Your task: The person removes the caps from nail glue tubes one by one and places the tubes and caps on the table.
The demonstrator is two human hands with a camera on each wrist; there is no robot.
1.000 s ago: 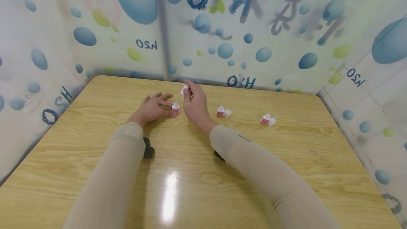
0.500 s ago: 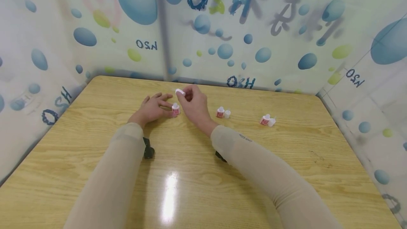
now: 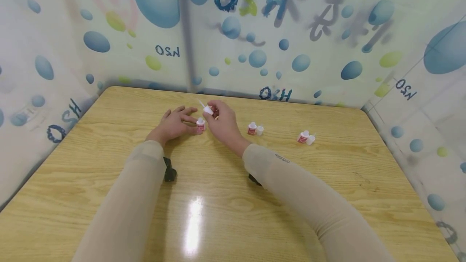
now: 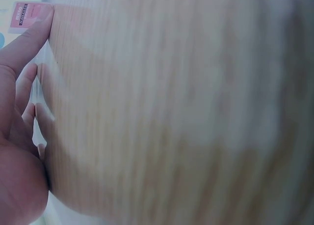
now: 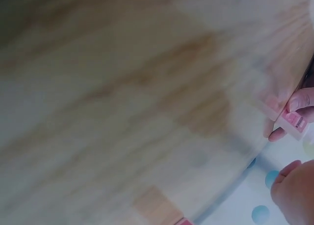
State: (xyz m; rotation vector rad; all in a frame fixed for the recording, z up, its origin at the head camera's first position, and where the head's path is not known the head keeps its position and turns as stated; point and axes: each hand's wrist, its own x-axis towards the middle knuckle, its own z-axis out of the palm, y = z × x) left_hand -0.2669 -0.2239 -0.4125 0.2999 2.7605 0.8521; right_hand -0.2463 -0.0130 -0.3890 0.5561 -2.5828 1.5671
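My left hand (image 3: 176,124) rests on the table and steadies a small nail glue bottle (image 3: 200,124) upright between thumb and index finger, its other fingers spread. The bottle has a white top and a pinkish-red label, and its cap is off. In the left wrist view the thumb lies against the labelled bottle (image 4: 22,16). My right hand (image 3: 223,120) pinches a white cap (image 3: 208,110) just above and right of the bottle. A thin white stem points up and left from the cap. The right wrist view shows the bottle (image 5: 294,122) in the left fingers.
On the wooden table (image 3: 218,213), to the right, stands another bottle (image 3: 252,128) beside its white cap (image 3: 260,130). Farther right is a third bottle (image 3: 303,137) with a white cap (image 3: 311,139) next to it. A patterned wall (image 3: 233,51) borders the table's far edge.
The right hand has turned the cap, so its stem now points up and left, and has lowered it slightly toward the bottle. The left hand and its bottle have stayed put.
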